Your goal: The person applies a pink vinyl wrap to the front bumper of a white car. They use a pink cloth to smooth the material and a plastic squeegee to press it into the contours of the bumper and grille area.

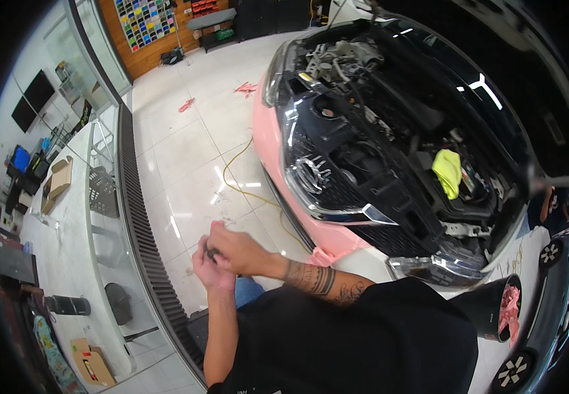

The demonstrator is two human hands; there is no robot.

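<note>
White floor tiles (166,154) spread beyond the left hand (216,274), which is turned upward with its fingers curled in against the other hand. Between the two, at the left hand's fingers, sits a small dark object (211,254), mostly covered and blurred, so its shape is unclear. It is probably light, and easiest to take by an edge between thumb and fingertip; stiff or soft, I cannot tell. Just right of it, the right hand (244,251) is bent over it, fingers drawn together; which hand actually pinches it, I cannot tell. Farther right, apart from both hands, crumpled pink film (337,248) hangs at the bumper of a car (370,164). That film looks thin, limp and feather-light, likely apt to cling or tear, and best held along a loose edge.
</note>
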